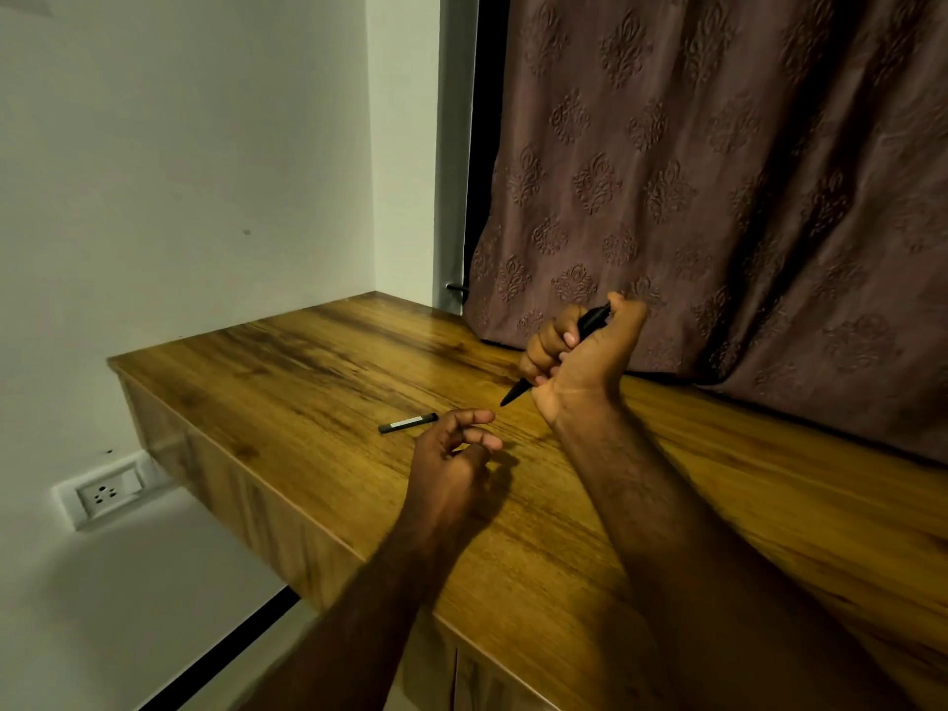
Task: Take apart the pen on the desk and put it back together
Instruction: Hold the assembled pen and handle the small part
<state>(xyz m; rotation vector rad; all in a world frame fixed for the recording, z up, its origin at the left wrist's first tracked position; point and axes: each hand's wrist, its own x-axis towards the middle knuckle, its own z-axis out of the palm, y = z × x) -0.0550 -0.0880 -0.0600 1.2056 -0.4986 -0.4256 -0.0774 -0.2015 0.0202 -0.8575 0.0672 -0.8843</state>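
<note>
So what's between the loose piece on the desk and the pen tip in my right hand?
In the head view, the fingers of your left hand sit between the loose piece and the tip of the pen; otherwise bare desk.

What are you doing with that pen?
It is in pieces right now. The right hand grips the black pen body above the wooden desk. A short dark piece lies on the desk, just beside the left hand, whose loosely curled fingers seem to hold nothing.
</note>
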